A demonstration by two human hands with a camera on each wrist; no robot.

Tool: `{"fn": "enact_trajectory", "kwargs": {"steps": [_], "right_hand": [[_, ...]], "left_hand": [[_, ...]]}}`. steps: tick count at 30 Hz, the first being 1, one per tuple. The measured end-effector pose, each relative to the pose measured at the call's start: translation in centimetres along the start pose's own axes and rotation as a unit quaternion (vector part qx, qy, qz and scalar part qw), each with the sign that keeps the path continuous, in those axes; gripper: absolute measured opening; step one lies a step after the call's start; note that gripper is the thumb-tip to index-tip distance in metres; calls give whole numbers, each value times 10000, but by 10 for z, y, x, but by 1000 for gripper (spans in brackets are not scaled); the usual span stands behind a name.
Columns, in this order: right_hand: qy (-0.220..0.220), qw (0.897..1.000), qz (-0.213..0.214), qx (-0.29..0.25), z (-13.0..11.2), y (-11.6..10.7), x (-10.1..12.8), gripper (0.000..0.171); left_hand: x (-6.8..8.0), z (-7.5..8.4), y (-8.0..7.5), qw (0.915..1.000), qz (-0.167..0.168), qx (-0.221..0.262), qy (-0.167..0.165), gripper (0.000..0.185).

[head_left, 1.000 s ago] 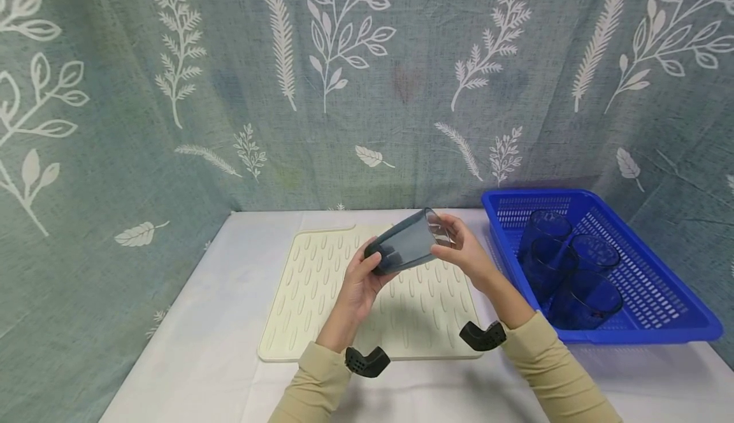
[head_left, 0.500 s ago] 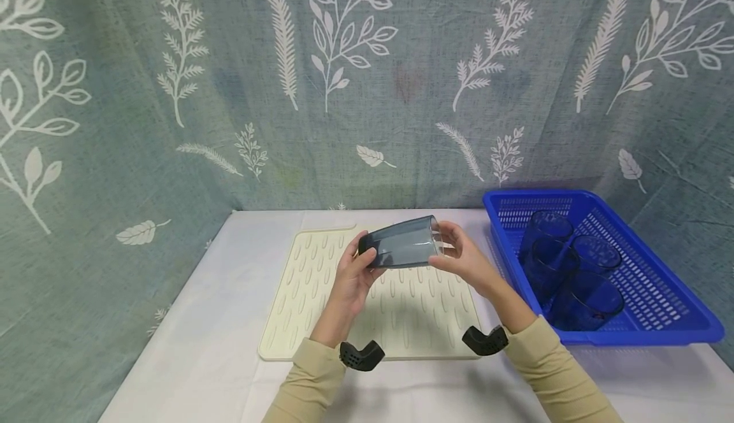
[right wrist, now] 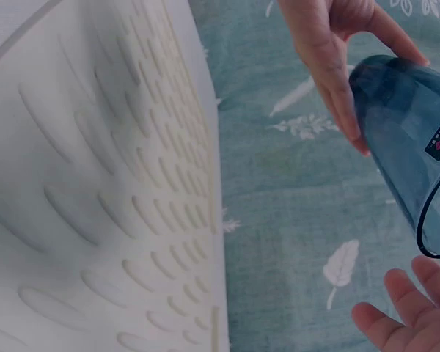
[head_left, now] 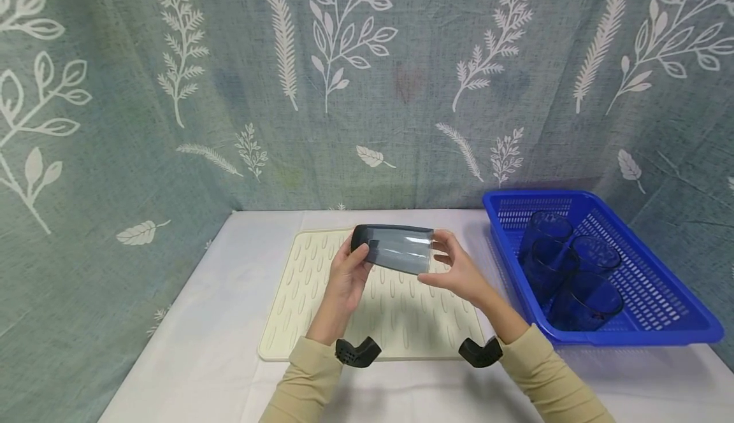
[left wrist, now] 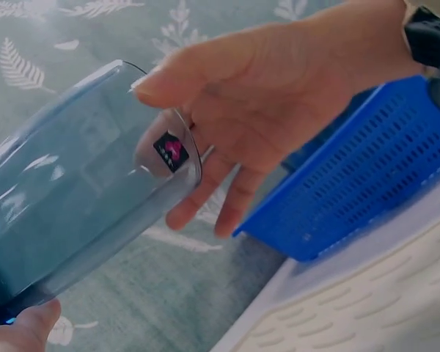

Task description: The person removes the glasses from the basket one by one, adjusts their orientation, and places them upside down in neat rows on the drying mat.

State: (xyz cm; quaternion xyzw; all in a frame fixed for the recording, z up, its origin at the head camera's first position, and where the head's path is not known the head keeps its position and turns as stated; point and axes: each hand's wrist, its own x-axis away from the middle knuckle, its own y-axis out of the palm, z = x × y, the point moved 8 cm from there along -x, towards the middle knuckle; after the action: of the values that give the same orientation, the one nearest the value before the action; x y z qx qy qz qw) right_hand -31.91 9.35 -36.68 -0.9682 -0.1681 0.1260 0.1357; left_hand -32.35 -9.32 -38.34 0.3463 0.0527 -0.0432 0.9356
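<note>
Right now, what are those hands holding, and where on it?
A tinted glass, held sideways: the left hand grips its base end, the right hand its open rim.

The ribbed cream silicone drying mat [head_left: 321, 295] at the white table's [head_left: 201, 359] middle lies bare beneath both hands, open to a reach. The blue perforated plastic basket [head_left: 659, 283] crowds the table's right edge, holding dark blue glass tumblers [head_left: 573, 270].
</note>
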Motion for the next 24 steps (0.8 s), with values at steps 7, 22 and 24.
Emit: {"fn": "enact_trajectory", "kwargs": {"steps": [7,22,24], "right_hand": [[-24,9994,314,136,4,5,1,87],[-289,9976,524,342,-2,12,-5,87],[-224,9979,490,364,1,13,-5,88]], "left_hand": [[1,2,2,9974,29,620,-366,31],[-1,-2,2,9932,36,1050,-506,35],[0,-1,1,9947,82,903,-475,39]]}}
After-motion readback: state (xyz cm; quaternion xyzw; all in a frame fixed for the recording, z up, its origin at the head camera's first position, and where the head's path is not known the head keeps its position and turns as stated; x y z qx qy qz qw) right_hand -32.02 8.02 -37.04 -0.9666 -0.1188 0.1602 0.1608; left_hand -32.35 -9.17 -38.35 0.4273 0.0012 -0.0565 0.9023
